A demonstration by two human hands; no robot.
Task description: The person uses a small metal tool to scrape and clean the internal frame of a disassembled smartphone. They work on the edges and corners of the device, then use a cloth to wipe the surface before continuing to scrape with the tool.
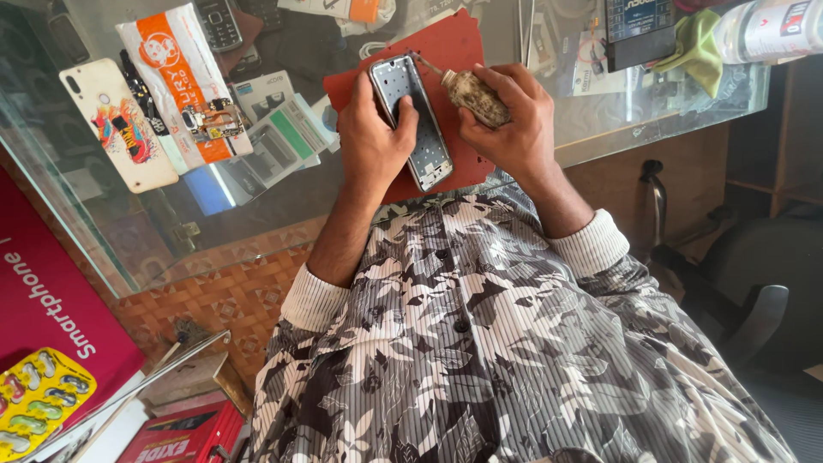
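My left hand [370,129] grips a bare phone frame [410,120], open side up, holding it over a red mat [459,51] on a glass counter. My right hand [506,120] is closed around a small dirty squeeze bottle [474,94]. Its thin nozzle points at the top right corner of the frame and appears to touch it. Both forearms come out of a patterned grey shirt with white ribbed cuffs.
On the glass counter [651,129] lie a white phone back cover with a picture [120,120], an orange and white packet [184,81], a small circuit board [210,120], boxes, a green cloth [699,47] and a white bottle [767,30]. A black chair [746,274] stands to the right.
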